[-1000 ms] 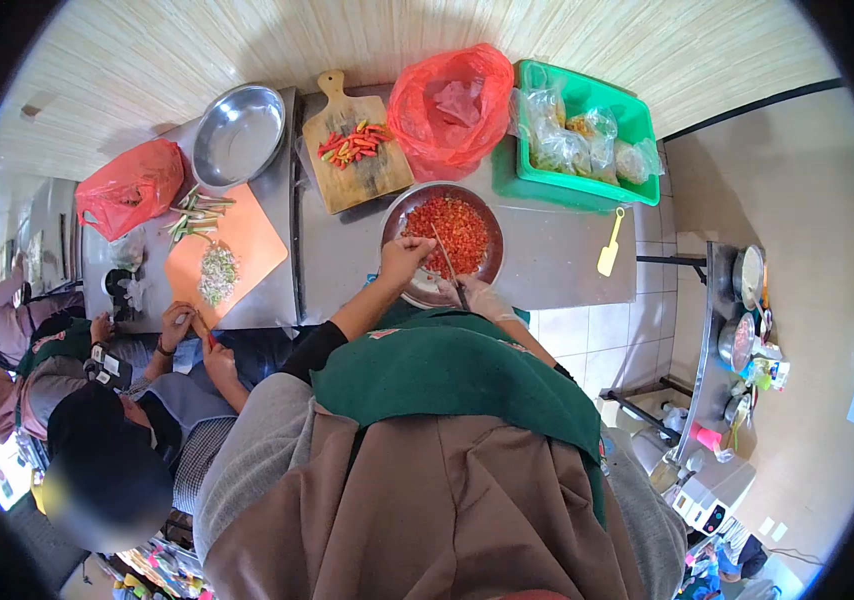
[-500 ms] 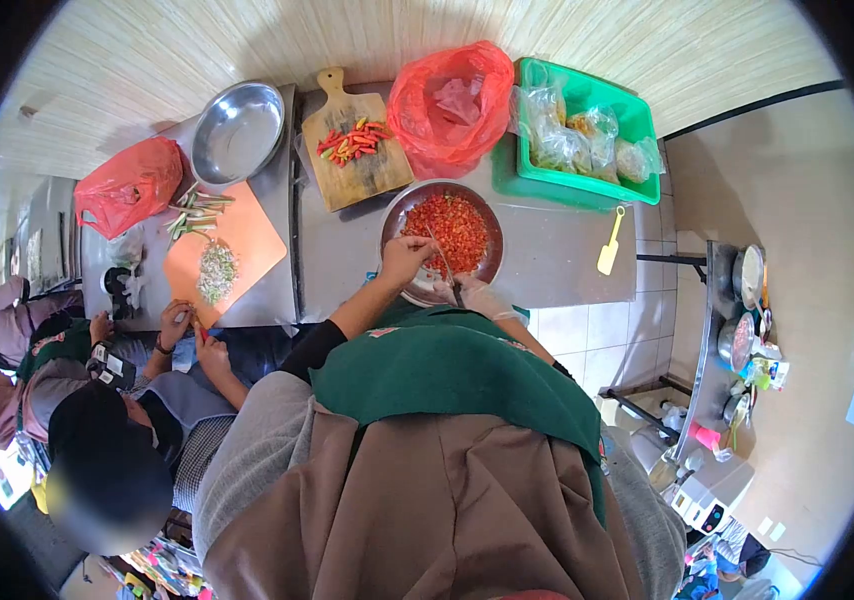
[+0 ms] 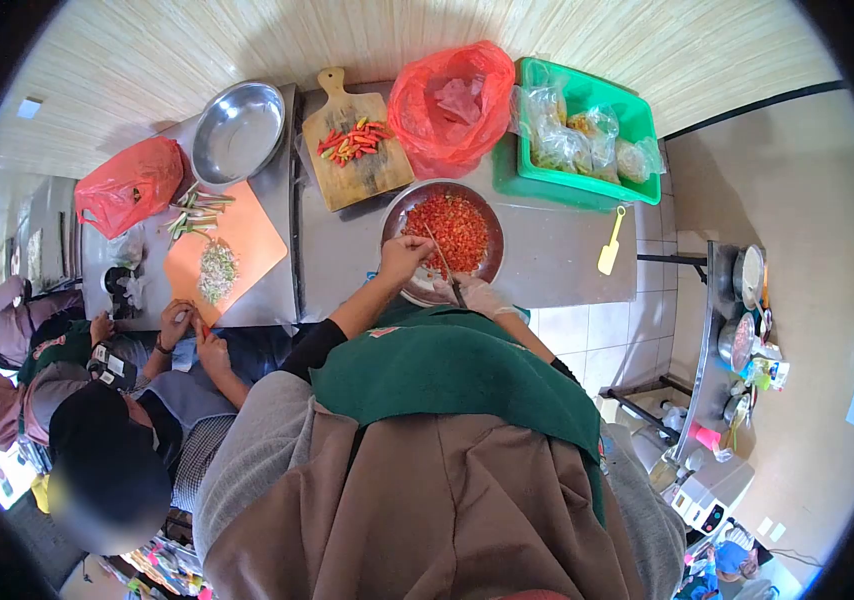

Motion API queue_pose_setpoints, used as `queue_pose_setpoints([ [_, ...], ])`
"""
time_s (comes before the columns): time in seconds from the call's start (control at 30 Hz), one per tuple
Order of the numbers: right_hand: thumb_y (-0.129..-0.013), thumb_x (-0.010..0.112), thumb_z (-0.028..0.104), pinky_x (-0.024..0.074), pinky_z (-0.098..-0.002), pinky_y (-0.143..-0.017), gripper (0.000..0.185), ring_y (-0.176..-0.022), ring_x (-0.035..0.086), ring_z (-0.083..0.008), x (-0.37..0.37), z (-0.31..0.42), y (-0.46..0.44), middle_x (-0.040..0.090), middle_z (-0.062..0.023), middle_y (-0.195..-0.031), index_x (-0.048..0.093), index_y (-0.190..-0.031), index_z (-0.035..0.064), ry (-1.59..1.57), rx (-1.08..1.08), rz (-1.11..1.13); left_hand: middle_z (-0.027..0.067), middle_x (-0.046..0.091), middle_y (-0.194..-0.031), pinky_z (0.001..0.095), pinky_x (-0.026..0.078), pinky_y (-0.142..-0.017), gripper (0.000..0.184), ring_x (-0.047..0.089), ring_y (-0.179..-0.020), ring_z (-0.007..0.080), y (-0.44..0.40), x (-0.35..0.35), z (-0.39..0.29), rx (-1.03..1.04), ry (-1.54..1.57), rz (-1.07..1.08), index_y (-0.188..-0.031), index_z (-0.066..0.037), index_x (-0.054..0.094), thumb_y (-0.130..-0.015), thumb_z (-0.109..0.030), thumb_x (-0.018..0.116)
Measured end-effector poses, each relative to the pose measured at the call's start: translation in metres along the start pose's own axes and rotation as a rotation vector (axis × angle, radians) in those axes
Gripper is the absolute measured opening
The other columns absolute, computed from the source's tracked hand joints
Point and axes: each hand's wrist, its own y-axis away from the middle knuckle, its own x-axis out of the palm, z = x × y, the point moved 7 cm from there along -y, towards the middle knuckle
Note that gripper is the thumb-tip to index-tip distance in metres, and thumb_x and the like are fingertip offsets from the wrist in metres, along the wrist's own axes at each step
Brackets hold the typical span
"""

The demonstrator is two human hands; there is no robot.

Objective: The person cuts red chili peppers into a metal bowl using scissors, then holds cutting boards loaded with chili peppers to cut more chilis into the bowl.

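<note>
Knife [image 3: 444, 259] and 2 hands meet over a bowl [image 3: 494, 225] of chopped chilies [image 3: 457, 222]

The right hand [image 3: 485, 298], in a clear glove, is curled around the knife's dark handle at the near edge of the bowl. The thin blade slants up and to the left across the chilies. The left hand [image 3: 404, 258] reaches over the bowl's left side, its thumb and fingers drawn together, with the fingertips close beside the blade; whether they touch it or pinch a small piece, I cannot tell.

The chilies lie inside the round metal bowl, cut into small bright red and orange-red bits, spread over most of the bottom. The bowl sits on the metal table [image 3: 559, 272], near its front edge. Beyond it, to the left, whole chilies [image 3: 355, 142], mostly red, are piled on a wooden board [image 3: 362, 182]; a red plastic bag [image 3: 450, 110] stands just behind the bowl.
</note>
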Motion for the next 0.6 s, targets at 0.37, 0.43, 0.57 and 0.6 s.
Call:
queue_pose_setpoints([
  [0.37,-0.087,0.048,0.058,0.0441,-0.0436,-0.087,0.055,-0.103,0.057,-0.0387,-0.006,0.007,0.007,0.061,-0.0238,-0.106,0.060,-0.110,0.0094,0.011,0.100,0.004,0.0038,0.066,-0.080,0.0205,0.048,-0.060,0.013,0.060,-0.067,0.0088,0.006,-0.001,-0.004,-0.040,0.067,0.032,-0.093,0.001,0.066,-0.084,-0.008,0.066],
  [0.43,-0.086,0.049,0.058,0.0441,-0.0442,-0.086,0.055,-0.102,0.058,-0.0391,-0.008,0.008,0.008,0.061,-0.0241,-0.104,0.060,-0.110,0.0093,0.039,0.143,-0.011,0.0044,0.066,-0.083,0.0209,0.050,-0.063,0.014,0.061,-0.070,0.0095,0.005,0.001,-0.006,-0.041,0.068,0.045,-0.096,0.001,0.065,-0.085,-0.008,0.065],
  [0.57,-0.085,0.050,0.059,0.0438,-0.0468,-0.084,0.057,-0.101,0.058,-0.0405,-0.008,0.006,0.003,0.061,-0.0255,-0.101,0.059,-0.110,0.0088,0.092,0.172,-0.006,0.0050,0.065,-0.087,0.0219,0.052,-0.068,0.016,0.062,-0.074,0.0111,0.010,0.006,-0.015,-0.041,0.074,0.040,-0.100,0.001,0.062,-0.088,-0.010,0.063],
  [0.6,-0.084,0.050,0.060,0.0438,-0.0474,-0.084,0.057,-0.100,0.058,-0.0409,-0.009,0.009,0.004,0.061,-0.0260,-0.100,0.059,-0.110,0.0087,0.095,0.150,-0.010,0.0048,0.065,-0.088,0.0221,0.053,-0.069,0.016,0.062,-0.075,0.0112,0.011,0.005,-0.015,-0.036,0.081,0.032,-0.100,0.001,0.062,-0.088,-0.009,0.062],
])
